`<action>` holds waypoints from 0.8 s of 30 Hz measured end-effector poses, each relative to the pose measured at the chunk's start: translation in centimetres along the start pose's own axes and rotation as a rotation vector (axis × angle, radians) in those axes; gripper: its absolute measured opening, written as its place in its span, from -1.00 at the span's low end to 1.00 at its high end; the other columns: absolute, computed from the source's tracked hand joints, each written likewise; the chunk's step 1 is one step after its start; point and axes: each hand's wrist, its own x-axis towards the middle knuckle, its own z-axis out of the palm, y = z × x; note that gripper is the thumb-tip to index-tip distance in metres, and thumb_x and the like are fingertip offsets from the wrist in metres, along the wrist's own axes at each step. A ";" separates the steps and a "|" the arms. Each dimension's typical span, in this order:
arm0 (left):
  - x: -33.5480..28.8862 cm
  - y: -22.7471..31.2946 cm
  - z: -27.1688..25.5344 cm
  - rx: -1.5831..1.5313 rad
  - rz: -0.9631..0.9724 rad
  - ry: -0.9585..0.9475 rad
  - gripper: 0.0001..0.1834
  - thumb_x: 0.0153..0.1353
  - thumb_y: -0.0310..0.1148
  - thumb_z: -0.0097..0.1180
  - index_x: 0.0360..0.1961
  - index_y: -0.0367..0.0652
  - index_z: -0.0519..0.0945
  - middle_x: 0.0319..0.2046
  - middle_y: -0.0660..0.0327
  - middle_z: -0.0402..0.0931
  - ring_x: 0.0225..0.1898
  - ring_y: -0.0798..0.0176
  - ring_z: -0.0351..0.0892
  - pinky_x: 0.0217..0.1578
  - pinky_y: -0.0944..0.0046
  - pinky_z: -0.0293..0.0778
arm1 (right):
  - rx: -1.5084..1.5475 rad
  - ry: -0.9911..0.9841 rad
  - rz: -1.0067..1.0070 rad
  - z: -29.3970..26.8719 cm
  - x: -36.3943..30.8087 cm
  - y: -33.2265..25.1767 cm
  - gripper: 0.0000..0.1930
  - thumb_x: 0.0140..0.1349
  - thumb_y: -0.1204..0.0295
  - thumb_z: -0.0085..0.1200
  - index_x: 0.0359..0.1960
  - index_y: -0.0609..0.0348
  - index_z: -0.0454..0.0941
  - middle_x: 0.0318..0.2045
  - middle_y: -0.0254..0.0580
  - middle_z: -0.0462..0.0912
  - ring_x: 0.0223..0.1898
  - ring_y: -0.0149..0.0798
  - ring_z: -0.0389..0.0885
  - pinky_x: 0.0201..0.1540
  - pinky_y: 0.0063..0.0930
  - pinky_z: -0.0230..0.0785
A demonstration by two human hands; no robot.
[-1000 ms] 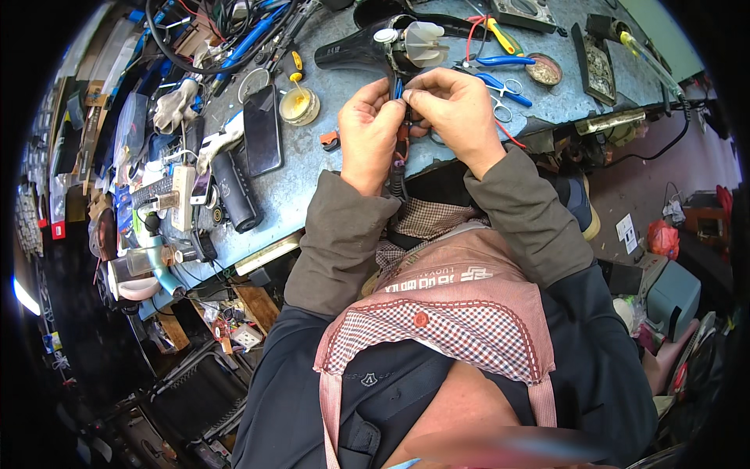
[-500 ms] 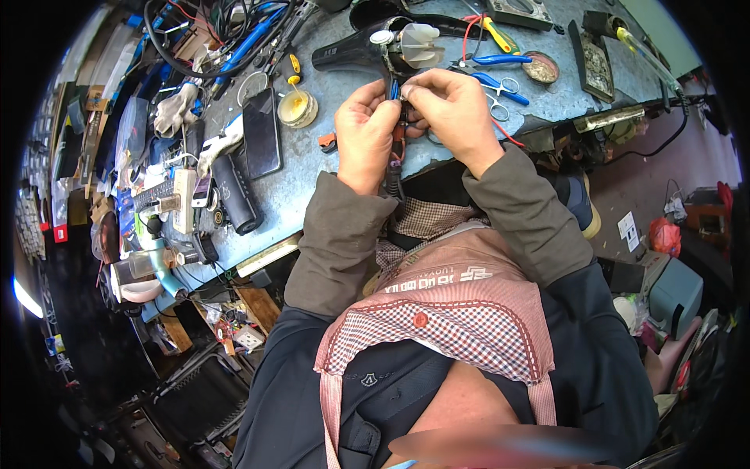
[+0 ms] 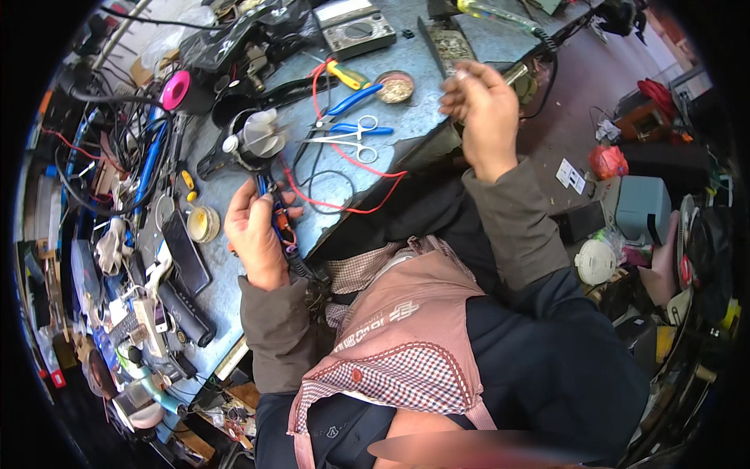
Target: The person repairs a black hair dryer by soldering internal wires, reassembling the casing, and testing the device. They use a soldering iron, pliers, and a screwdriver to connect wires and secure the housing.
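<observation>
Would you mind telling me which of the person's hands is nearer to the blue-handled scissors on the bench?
Left. The left hand is just below-left of the scissors; the right hand is raised farther off to their right.

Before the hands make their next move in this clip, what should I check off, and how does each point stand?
1. Left hand has a firm hold on the small tool with the red and black cable: ok, its fingers wrap it over the bench.
2. Right hand holds something: cannot tell; its fingers pinch together at the tip, and any item there is too small to make out.
3. Red wire lies free of the scissors: cannot tell, it loops close beside them.
4. Blue-handled pliers within reach: ok, they lie between both hands.
5. Small dish of bits upright: ok.
</observation>
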 end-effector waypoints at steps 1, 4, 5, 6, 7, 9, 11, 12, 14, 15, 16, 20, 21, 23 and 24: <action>0.1 0.1 0.1 0.016 0.011 -0.018 -0.61 0.46 -0.51 0.00 0.22 -0.53 0.50 -0.10 -0.09 0.70 -0.26 0.13 0.79 -0.35 0.18 0.82 | -0.011 0.058 -0.090 -0.8 1.3 -0.6 -0.69 0.41 0.47 0.22 0.10 0.39 0.58 -0.21 -0.11 0.68 -0.36 -0.30 0.69 -0.28 -0.38 0.63; 0.3 0.0 0.3 -0.016 0.030 -0.006 -0.63 0.46 -0.51 0.00 0.19 -0.52 0.52 -0.12 -0.08 0.71 -0.27 0.13 0.80 -0.37 0.19 0.81 | -0.010 0.120 -0.300 -2.0 5.8 -2.8 -0.61 0.39 0.41 0.32 0.13 0.41 0.55 -0.11 -0.11 0.61 -0.14 -0.25 0.68 -0.20 -0.29 0.65; 0.5 -0.3 0.2 -0.023 0.042 -0.006 -0.65 0.46 -0.50 -0.01 0.16 -0.50 0.54 -0.12 -0.06 0.71 -0.27 0.14 0.80 -0.38 0.21 0.80 | -0.062 0.114 -0.385 -2.3 7.3 -3.2 -0.51 0.44 0.44 0.27 0.29 0.39 0.41 -0.09 -0.03 0.67 0.00 -0.23 0.66 -0.12 -0.28 0.69; 0.5 -0.5 0.1 -0.029 0.044 0.001 -0.63 0.45 -0.51 -0.01 0.19 -0.52 0.51 -0.12 -0.07 0.70 -0.28 0.14 0.80 -0.38 0.22 0.80 | -0.136 -0.020 -0.451 -2.2 8.2 -4.5 -0.62 0.48 0.45 0.22 0.22 0.38 0.47 -0.08 0.00 0.70 -0.04 -0.20 0.71 -0.13 -0.28 0.73; 0.6 -0.7 0.0 -0.035 0.046 0.004 -0.61 0.44 -0.52 0.00 0.22 -0.53 0.49 -0.11 -0.07 0.69 -0.28 0.14 0.79 -0.39 0.23 0.79 | -0.111 0.001 -0.378 -1.8 8.6 -5.2 -0.66 0.49 0.42 0.20 0.20 0.31 0.54 -0.07 -0.10 0.73 -0.06 -0.28 0.72 -0.12 -0.33 0.68; 0.6 -0.8 -0.4 -0.029 0.046 -0.007 -0.58 0.43 -0.53 0.00 0.25 -0.55 0.46 -0.10 -0.08 0.67 -0.25 0.14 0.78 -0.36 0.20 0.81 | -0.153 0.023 -0.333 -1.6 8.8 -5.9 -0.69 0.50 0.39 0.19 0.18 0.25 0.61 -0.06 -0.23 0.75 -0.09 -0.39 0.72 -0.12 -0.41 0.62; 0.5 -0.8 -0.4 -0.025 0.048 -0.001 -0.58 0.43 -0.53 0.00 0.25 -0.55 0.47 -0.10 -0.08 0.67 -0.26 0.15 0.78 -0.36 0.20 0.81 | -0.285 0.029 -0.391 -2.0 8.4 -6.2 -0.68 0.49 0.41 0.20 0.19 0.28 0.60 -0.08 -0.30 0.75 -0.11 -0.45 0.71 -0.16 -0.48 0.60; 0.7 -0.9 -0.2 -0.029 0.047 -0.006 -0.58 0.43 -0.53 0.00 0.25 -0.55 0.47 -0.10 -0.08 0.67 -0.26 0.15 0.78 -0.36 0.20 0.81 | -0.118 -0.027 -0.412 -3.8 9.0 -5.6 -0.51 0.44 0.35 0.29 0.31 0.28 0.50 0.08 -0.13 0.71 0.02 -0.30 0.72 0.00 -0.35 0.62; 0.5 -0.9 -0.3 -0.028 0.049 0.020 -0.58 0.43 -0.54 -0.01 0.25 -0.54 0.47 -0.10 -0.08 0.67 -0.27 0.15 0.78 -0.36 0.21 0.81 | -0.086 -0.018 -0.720 -3.7 6.9 -6.4 -0.73 0.51 0.46 0.18 0.12 0.37 0.53 -0.12 0.01 0.73 -0.15 -0.17 0.77 -0.19 -0.30 0.76; 0.6 -0.9 -0.1 -0.024 0.045 0.012 -0.58 0.43 -0.54 -0.01 0.25 -0.54 0.47 -0.10 -0.08 0.68 -0.27 0.15 0.78 -0.36 0.21 0.81 | 0.017 0.023 -0.758 -4.0 6.1 -6.7 -0.76 0.46 0.46 0.27 0.03 0.33 0.58 -0.27 -0.10 0.73 -0.35 -0.34 0.75 -0.33 -0.42 0.73; 0.5 -0.7 -0.1 -0.015 0.042 0.013 -0.58 0.43 -0.54 -0.01 0.25 -0.54 0.48 -0.10 -0.08 0.68 -0.26 0.16 0.78 -0.37 0.21 0.81 | 0.002 0.114 -0.762 -4.6 5.4 -6.3 -0.79 0.45 0.46 0.29 -0.05 0.33 0.57 -0.27 -0.09 0.74 -0.41 -0.35 0.74 -0.36 -0.43 0.70; 0.5 -0.7 -0.2 0.003 0.045 0.020 -0.58 0.43 -0.55 -0.02 0.26 -0.53 0.47 -0.10 -0.11 0.69 -0.28 0.17 0.78 -0.37 0.24 0.80 | -0.126 0.134 -0.559 -6.9 4.5 -4.9 -0.82 0.43 0.48 0.29 -0.10 0.33 0.57 -0.35 -0.12 0.73 -0.45 -0.39 0.71 -0.41 -0.53 0.61; 0.5 -0.6 -0.2 0.019 0.035 0.024 -0.57 0.42 -0.56 -0.02 0.27 -0.53 0.46 -0.09 -0.13 0.69 -0.29 0.16 0.79 -0.37 0.23 0.80 | -0.148 0.131 -0.512 -7.4 4.6 -4.4 -0.82 0.42 0.49 0.29 -0.10 0.33 0.57 -0.36 -0.12 0.73 -0.45 -0.39 0.71 -0.42 -0.55 0.59; 0.6 -0.8 -0.2 0.008 0.041 0.032 -0.57 0.42 -0.56 -0.02 0.27 -0.53 0.46 -0.09 -0.13 0.69 -0.29 0.16 0.79 -0.37 0.22 0.80 | -0.131 0.134 -0.458 -8.0 4.9 -3.8 -0.84 0.42 0.51 0.27 -0.11 0.33 0.57 -0.39 -0.13 0.73 -0.46 -0.40 0.70 -0.41 -0.56 0.58; 0.6 -1.0 -0.3 0.003 0.043 0.036 -0.57 0.42 -0.56 -0.01 0.27 -0.53 0.46 -0.09 -0.14 0.69 -0.29 0.16 0.79 -0.38 0.22 0.80 | -0.123 0.135 -0.430 -8.2 4.9 -3.6 -0.85 0.42 0.51 0.26 -0.12 0.33 0.57 -0.40 -0.14 0.72 -0.46 -0.40 0.70 -0.41 -0.56 0.57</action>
